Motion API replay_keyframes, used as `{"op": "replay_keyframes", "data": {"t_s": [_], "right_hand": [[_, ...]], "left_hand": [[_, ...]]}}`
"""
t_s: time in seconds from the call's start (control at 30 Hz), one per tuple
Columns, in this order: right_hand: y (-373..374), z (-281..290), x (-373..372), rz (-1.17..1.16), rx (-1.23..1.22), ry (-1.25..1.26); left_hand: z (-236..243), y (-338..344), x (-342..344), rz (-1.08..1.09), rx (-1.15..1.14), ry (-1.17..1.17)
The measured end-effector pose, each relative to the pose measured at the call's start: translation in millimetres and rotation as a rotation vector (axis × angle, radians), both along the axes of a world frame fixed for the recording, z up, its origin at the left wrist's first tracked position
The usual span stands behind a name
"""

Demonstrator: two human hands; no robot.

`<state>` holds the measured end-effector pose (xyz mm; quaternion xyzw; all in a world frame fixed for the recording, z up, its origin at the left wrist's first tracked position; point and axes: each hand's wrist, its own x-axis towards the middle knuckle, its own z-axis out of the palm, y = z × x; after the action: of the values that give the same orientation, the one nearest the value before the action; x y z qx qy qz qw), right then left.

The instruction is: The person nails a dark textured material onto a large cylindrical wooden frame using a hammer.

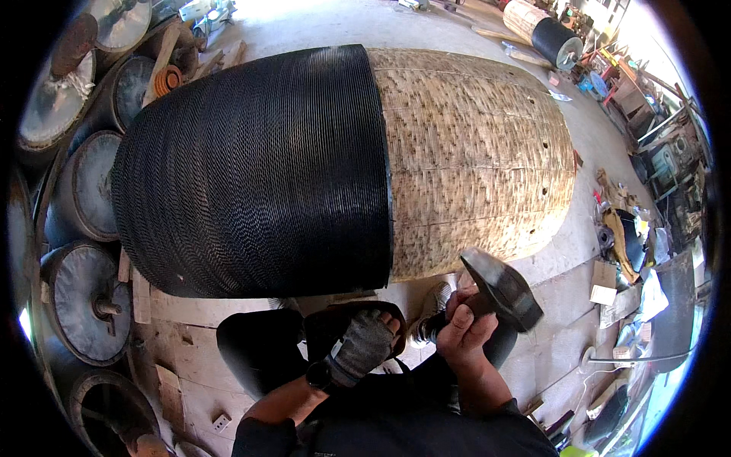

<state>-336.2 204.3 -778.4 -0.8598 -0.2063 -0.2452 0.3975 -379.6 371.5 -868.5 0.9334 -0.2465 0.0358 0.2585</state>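
Observation:
Before me lies a large drum, its left part wrapped in a black, finely ridged covering (259, 167) and its right part bare, pale wood (472, 145) dotted with many dark marks. My right hand (466, 329) is closed around a hammer (504, 289), raised near the drum's lower right edge; most of the handle is hidden. My left hand (362, 344), in a grey fingerless glove, is over a dark container (320, 327) between my legs. Its fingers are curled, and whatever they hold is hidden. A dark watch (318, 375) sits on my left wrist.
Several round-ended drums (85, 305) are stacked along the left. Another part-covered drum (552, 42) lies at the far right. Tools, cardboard (603, 283) and scraps clutter the right side. A wooden board (169, 396) and a white socket block (221, 423) lie on the floor at lower left.

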Motion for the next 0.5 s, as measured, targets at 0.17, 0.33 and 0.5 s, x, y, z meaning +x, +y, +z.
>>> {"op": "replay_keyframes", "data": {"t_s": [0.17,0.33,0.5], "right_hand": [[18.9,8.9,12.6,-0.050,-0.187,0.322],[-5.5,-0.8,-19.9,0.000,0.209,0.018],[24.8,5.2,9.7,-0.177,-0.344,0.349]], "left_hand": [[-29.8,-5.5,-6.2,-0.019,0.076,-0.086],[-93.5,-23.7,-15.3,-0.033,0.131,-0.098],[-94.8,-18.3,-14.6,-0.004,0.102,-0.240]]}}
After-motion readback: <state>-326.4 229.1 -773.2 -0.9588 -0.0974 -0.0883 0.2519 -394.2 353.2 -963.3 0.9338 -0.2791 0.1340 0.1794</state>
